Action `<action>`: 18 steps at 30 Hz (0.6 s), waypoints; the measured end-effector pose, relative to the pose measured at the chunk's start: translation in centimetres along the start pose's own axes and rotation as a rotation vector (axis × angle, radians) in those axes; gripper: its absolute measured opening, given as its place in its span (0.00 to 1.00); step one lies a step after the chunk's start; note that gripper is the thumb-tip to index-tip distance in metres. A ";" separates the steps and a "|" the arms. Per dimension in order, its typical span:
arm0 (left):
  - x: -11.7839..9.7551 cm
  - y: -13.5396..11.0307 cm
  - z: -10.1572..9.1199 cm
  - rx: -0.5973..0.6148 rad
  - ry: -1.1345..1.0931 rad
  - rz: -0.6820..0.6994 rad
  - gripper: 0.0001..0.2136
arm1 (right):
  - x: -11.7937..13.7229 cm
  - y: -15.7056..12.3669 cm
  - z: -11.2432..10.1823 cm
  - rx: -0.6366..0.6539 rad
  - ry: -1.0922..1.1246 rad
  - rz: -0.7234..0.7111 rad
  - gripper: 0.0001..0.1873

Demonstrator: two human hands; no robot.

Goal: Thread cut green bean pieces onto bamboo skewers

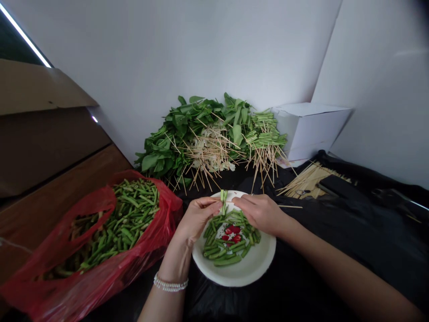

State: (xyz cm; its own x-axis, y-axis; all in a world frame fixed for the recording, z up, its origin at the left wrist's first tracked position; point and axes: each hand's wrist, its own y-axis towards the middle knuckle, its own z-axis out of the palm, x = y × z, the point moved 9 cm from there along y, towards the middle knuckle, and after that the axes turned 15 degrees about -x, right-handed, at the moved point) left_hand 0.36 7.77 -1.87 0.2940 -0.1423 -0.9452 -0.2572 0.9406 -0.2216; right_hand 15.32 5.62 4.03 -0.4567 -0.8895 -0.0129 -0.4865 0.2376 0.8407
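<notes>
Over the far rim of a white bowl [264, 264], my two hands work close together. My left hand [201, 214] pinches a couple of short cut green bean pieces [223, 197] upright between thumb and fingers. Closed around a thin wooden skewer [290, 206] is my right hand [261, 213]; the skewer's tail sticks out to the right, and its other end meets the bean pieces. Whether it passes fully through them I cannot tell. Loose cut green beans [228, 259] lie in the bowl around a red printed pattern on its bottom.
A red plastic bag [167, 197] of cut beans stands at left. Behind the bowl are leafy greens [157, 152], skewered pale pieces [209, 143] and skewered green bundles [266, 134]. Bare skewers [303, 181], a dark phone-like slab [333, 185] and a white box [311, 129] sit at right.
</notes>
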 end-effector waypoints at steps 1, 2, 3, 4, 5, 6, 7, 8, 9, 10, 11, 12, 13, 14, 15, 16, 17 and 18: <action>0.0 0.0 0.0 0.000 0.004 0.005 0.12 | 0.1 0.1 0.0 0.001 0.008 0.005 0.15; 0.0 -0.1 0.0 -0.003 0.006 0.013 0.12 | 0.1 0.1 0.1 -0.001 0.019 0.014 0.15; -0.1 -0.1 -0.1 -0.006 0.011 0.022 0.12 | 0.0 0.1 0.1 -0.006 0.032 0.026 0.15; -0.2 -0.2 -0.1 -0.004 0.021 0.031 0.12 | -0.1 0.1 0.1 -0.013 0.042 0.038 0.15; -0.3 -0.2 -0.1 0.003 0.040 0.044 0.12 | -0.3 0.0 0.0 -0.026 0.046 0.050 0.15; -0.5 -0.3 -0.1 0.014 0.071 0.066 0.12 | -0.5 0.0 -0.2 -0.042 0.043 0.061 0.15; -0.7 -0.3 0.0 0.027 0.119 0.101 0.12 | -0.7 -0.1 -0.3 -0.059 0.036 0.073 0.15; -1.0 -0.3 0.0 0.037 0.188 0.156 0.12 | -1.0 -0.2 -0.5 -0.074 0.026 0.084 0.16; -1.3 -0.3 0.0 0.040 0.286 0.230 0.11 | -1.2 -0.2 -0.6 -0.085 0.017 0.096 0.16; -1.7 -0.4 0.1 0.038 0.405 0.321 0.09 | -1.4 -0.3 -0.7 -0.092 0.014 0.105 0.16; -2.0 -0.5 0.2 0.044 0.539 0.415 0.07 | -1.6 -0.3 -0.8 -0.095 0.015 0.113 0.16; -2.2 -0.7 0.5 0.062 0.677 0.506 0.06 | -1.7 -0.3 -0.8 -0.098 0.018 0.119 0.16; -2.2 -0.9 0.9 0.091 0.806 0.586 0.06 | -1.7 -0.3 -0.8 -0.102 0.020 0.124 0.16; -2.0 -1.1 1.4 0.127 0.915 0.651 0.07 | -1.8 -0.3 -0.9 -0.107 0.022 0.129 0.16; -1.8 -1.4 1.7 0.164 0.999 0.699 0.08 | -1.8 -0.3 -0.9 -0.111 0.023 0.132 0.16; -1.7 -1.6 2.0 0.192 1.061 0.732 0.09 | -1.8 -0.3 -0.9 -0.115 0.022 0.136 0.16; -1.5 -1.7 2.1 0.207 1.106 0.754 0.09 | -1.8 -0.3 -0.9 -0.116 0.020 0.137 0.16; -1.5 -1.8 2.2 0.211 1.136 0.767 0.10 | -1.8 -0.3 -0.9 -0.116 0.019 0.135 0.16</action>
State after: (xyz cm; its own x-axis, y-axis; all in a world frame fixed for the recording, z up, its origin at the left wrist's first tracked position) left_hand 2.45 6.96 0.48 -0.7847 0.3515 -0.5105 0.1602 0.9107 0.3808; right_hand 16.98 6.82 4.25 -0.4975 -0.8599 0.1140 -0.3319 0.3101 0.8909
